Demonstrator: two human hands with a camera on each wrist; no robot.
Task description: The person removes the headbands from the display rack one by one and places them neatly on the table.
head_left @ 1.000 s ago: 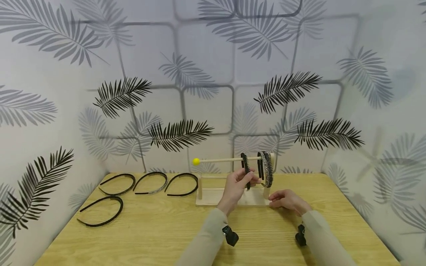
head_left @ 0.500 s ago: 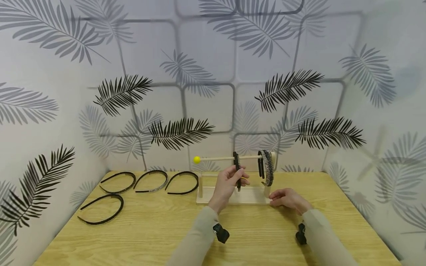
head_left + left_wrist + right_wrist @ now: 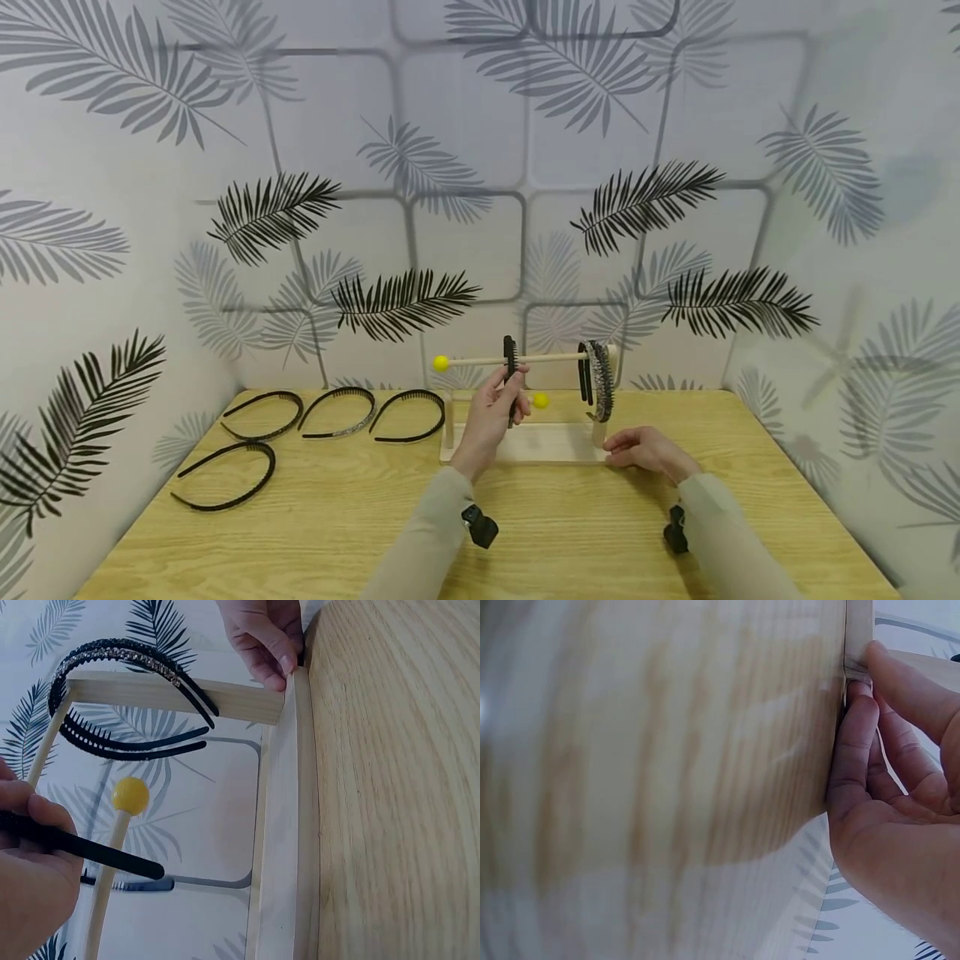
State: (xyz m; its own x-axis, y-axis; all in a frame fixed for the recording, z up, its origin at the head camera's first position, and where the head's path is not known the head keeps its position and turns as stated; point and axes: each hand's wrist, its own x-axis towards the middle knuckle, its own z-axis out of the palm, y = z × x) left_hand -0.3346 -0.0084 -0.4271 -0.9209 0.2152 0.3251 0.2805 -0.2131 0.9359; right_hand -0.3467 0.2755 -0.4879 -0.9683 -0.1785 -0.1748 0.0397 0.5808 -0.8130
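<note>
My left hand (image 3: 489, 417) pinches a black toothed headband (image 3: 510, 348) that stands upright at the upper rod of a wooden stand (image 3: 551, 446). In the left wrist view, one end of this headband (image 3: 120, 859) points out past my fingers, close to the lower rod (image 3: 105, 889). Several headbands (image 3: 602, 383), one with silver glitter, hang together at the right end of the upper rod. Down at the base's right end, my right hand (image 3: 648, 452) grips the corner, thumb on top and fingers at the edge (image 3: 859, 735).
A yellow ball (image 3: 441, 363) caps the upper rod's left end; another yellow ball (image 3: 540, 401) tips the lower rod, facing right. Several headbands lie on the table's left side, among them a glittered headband (image 3: 352, 430) and a black headband (image 3: 273, 475) nearer the front. A patterned wall stands behind.
My left hand has moved left along the upper rod with the black headband, away from the hanging ones. The lower rod's yellow ball has come into sight. My right hand stays at the base.
</note>
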